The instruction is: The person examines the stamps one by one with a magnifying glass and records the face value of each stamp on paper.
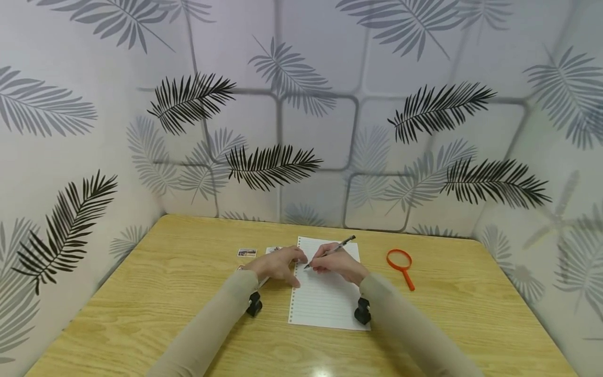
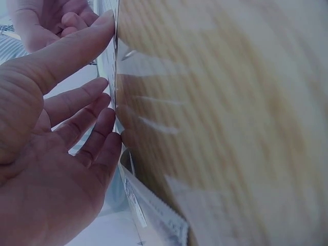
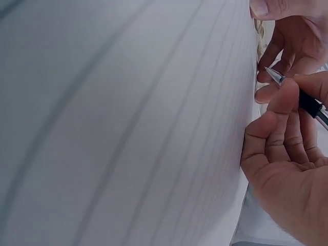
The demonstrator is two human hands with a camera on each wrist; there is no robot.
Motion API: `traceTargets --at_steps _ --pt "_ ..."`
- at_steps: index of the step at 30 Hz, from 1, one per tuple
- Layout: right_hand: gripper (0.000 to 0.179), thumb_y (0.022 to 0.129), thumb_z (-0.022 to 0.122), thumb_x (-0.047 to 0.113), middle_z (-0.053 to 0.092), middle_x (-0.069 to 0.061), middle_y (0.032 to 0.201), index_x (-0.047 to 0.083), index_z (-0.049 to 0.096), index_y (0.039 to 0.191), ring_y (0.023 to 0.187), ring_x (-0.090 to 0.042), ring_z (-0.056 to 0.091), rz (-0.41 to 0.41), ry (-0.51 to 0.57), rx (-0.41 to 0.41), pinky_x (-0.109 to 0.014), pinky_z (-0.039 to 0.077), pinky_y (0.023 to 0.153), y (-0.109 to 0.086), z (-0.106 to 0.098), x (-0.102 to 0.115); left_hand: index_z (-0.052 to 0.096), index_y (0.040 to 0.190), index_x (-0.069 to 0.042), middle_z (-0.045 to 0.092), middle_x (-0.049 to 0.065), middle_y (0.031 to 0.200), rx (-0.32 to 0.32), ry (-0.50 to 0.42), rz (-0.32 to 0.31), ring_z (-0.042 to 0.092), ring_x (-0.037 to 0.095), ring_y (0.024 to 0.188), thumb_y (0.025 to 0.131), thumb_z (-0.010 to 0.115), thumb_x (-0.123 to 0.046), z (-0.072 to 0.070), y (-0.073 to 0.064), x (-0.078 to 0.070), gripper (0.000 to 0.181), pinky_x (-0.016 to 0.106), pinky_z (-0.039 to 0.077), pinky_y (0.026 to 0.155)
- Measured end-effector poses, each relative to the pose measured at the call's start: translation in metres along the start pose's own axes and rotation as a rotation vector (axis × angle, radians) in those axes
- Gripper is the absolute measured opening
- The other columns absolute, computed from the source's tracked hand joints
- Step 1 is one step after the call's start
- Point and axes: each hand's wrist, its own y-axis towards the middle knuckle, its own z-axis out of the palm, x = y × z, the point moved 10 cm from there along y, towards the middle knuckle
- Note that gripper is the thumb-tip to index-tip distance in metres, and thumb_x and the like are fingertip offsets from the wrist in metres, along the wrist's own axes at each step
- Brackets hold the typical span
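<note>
A sheet of lined, hole-punched paper (image 1: 325, 309) lies on the wooden table. My right hand (image 1: 340, 264) pinches a pen (image 1: 341, 244) between thumb and fingers, its tip close over the upper left part of the sheet. In the right wrist view the pen (image 3: 309, 102) shows a bare metal point and a dark grip. My left hand (image 1: 279, 264) rests at the sheet's left edge, fingers extended and thumb apart. Beneath and beside that hand lie small printed stamps, partly covered; one stamp (image 2: 154, 210) with a toothed edge tilts up near the palm in the left wrist view.
A red-orange magnifying glass (image 1: 405, 272) lies right of the sheet. One small picture stamp (image 1: 247, 252) sits left of the left hand, and another (image 1: 273, 250) just beyond it. A patterned wall (image 1: 311, 131) stands behind the table (image 1: 188, 277).
</note>
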Motion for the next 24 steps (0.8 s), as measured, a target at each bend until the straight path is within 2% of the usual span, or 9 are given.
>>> traceTargets --at_steps 4,10,19,24 --pt "0.007 0.085 0.074 0.01 0.069 0.001 0.074 0.006 0.068 0.086 0.067 -0.013 0.059 -0.001 -0.025 0.007 -0.025 0.043 0.062 0.0025 -0.0008 -0.001 0.06 0.126 -0.012 0.048 0.008 0.143 -0.006 -0.009 -0.008 0.04 0.03 0.138 0.076 0.085 -0.016 -0.0012 0.0 0.0006 0.056 0.046 0.031 0.114" --pt "0.011 0.085 0.075 0.012 0.069 0.001 0.075 0.006 0.066 0.086 0.069 -0.013 0.06 0.021 -0.044 0.006 -0.026 0.046 0.064 0.0022 0.0001 -0.0038 0.06 0.127 -0.011 0.049 0.008 0.141 0.0 -0.003 -0.008 0.044 0.029 0.134 0.077 0.085 -0.016 0.0001 -0.0014 -0.001 0.056 0.046 0.033 0.113" --pt "0.017 0.085 0.074 0.007 0.07 -0.004 0.076 -0.005 0.065 0.093 0.069 -0.017 0.06 -0.012 -0.02 0.029 -0.028 0.045 0.063 0.0015 -0.0002 -0.0029 0.06 0.126 -0.009 0.049 0.009 0.141 -0.002 -0.006 0.004 0.045 0.03 0.133 0.076 0.085 -0.014 0.0003 -0.0014 -0.0037 0.056 0.046 0.034 0.113" --pt "0.016 0.085 0.073 0.006 0.071 -0.006 0.077 -0.006 0.065 0.094 0.07 -0.018 0.061 -0.01 -0.031 0.017 -0.029 0.045 0.063 0.0011 -0.0002 -0.0006 0.06 0.127 -0.01 0.048 0.008 0.142 0.0 -0.012 -0.002 0.042 0.03 0.136 0.077 0.084 -0.014 -0.0005 -0.001 -0.0024 0.056 0.046 0.032 0.114"
